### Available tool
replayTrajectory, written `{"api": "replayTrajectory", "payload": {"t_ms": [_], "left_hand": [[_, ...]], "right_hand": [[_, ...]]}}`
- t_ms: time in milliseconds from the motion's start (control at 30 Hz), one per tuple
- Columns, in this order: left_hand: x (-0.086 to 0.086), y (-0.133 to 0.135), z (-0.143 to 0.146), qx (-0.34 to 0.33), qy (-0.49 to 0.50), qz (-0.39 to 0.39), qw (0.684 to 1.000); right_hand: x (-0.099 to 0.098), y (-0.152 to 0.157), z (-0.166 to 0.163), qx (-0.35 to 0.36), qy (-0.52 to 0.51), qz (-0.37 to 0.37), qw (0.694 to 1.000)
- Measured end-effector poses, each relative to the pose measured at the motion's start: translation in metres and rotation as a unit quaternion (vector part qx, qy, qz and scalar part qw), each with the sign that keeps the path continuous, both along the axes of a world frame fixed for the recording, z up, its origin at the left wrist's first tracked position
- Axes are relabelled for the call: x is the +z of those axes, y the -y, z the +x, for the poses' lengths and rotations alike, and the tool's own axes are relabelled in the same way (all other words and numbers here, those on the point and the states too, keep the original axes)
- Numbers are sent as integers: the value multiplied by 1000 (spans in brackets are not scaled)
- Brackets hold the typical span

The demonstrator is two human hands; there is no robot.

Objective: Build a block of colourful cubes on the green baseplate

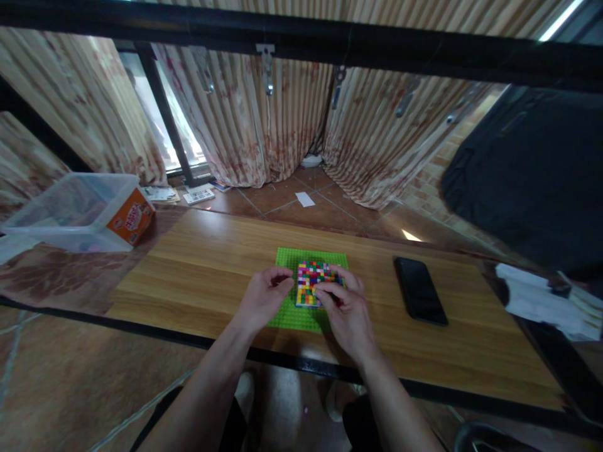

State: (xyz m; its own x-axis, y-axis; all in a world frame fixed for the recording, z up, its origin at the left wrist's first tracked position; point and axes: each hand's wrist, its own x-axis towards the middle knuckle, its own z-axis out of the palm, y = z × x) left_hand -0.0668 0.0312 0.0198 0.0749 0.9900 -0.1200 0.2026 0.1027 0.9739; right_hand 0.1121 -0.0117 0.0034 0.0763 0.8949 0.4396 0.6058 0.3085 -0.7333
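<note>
A square of small multicoloured toy bricks (pixel 308 284) sits on a green studded baseplate (pixel 288 319) at the middle of the table. Beside the square's left edge is my left hand (pixel 267 295), its fingers curled with a small gap between thumb and forefinger and nothing visible in it. My right hand (pixel 347 307) reaches over the right part of the bricks and covers some of them. Its thumb and forefinger come together in a pinch above the coloured surface. Whatever lies between those fingertips is too small to make out.
A black phone (pixel 421 290) lies on the wooden table (pixel 202 270) to the right. Beyond the left end stands a clear plastic bin (pixel 89 216) with an orange label. White papers (pixel 541 298) lie past the right end. A dark metal bar (pixel 301 37) crosses above.
</note>
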Motion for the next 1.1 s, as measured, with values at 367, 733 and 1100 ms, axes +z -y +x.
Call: {"api": "replayTrajectory", "payload": {"t_ms": [367, 733, 1100], "left_hand": [[-14, 1, 6, -67, -51, 49, 995], [-9, 8, 25, -20, -107, 30, 994], [-10, 1, 32, 23, -65, -11, 998]], "right_hand": [[-5, -1, -5, -26, -23, -5, 999], [-4, -2, -8, -36, -35, 2, 999], [-2, -2, -3, -34, -26, -14, 999]]}}
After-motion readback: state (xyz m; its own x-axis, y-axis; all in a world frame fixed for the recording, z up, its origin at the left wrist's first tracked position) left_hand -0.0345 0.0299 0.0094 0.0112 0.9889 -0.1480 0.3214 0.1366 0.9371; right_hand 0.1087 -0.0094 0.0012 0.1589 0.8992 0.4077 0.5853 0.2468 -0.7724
